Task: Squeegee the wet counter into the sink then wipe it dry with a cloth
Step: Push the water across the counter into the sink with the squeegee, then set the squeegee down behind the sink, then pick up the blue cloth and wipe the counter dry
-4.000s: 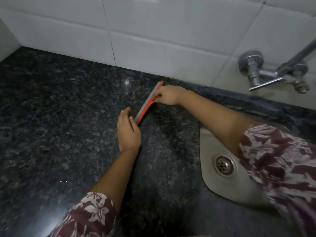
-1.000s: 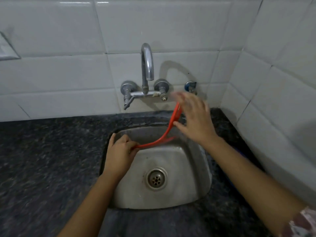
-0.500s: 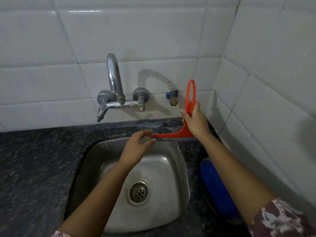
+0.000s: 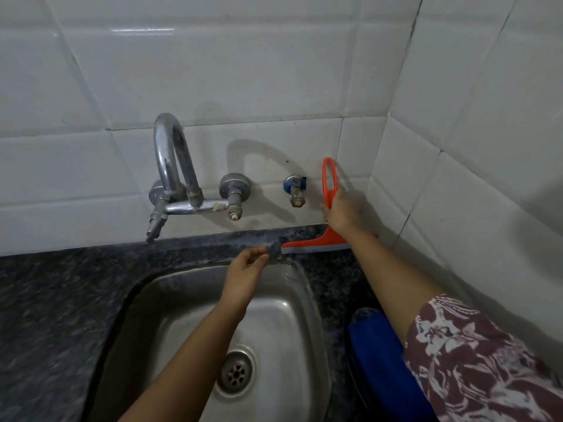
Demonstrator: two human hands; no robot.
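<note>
**Back strip behind the sink: how I'd run this squeegee pass**

I'm watching through the head cam. My right hand is wrapped round the orange squeegee, fingers clenched on the lower part of the loop handle. The blade is down on the narrow bit of table behind the sink, tucked towards the right back corner and close to the tiled wall. My left hand hangs over the basin's back edge with its fingers loose, holding nothing I can make out. The fingertips are just short of the blade's free end, and there's a dark smudge between them that I can't identify.

My read is that this is the last awkward patch of the squeegee stage. To do it well I'd:

- get the whole rubber edge flat on the stone before pulling
- lean the handle back a bit, then make one steady drag forward so the water drops over the rim into the basin
- let the left fingers steady the free end so the blade doesn't skate sideways

The blue cloth sits right of the sink, partly under my forearm. I wouldn't sweep water that way, since it needs to be dry for the wipe.
</note>
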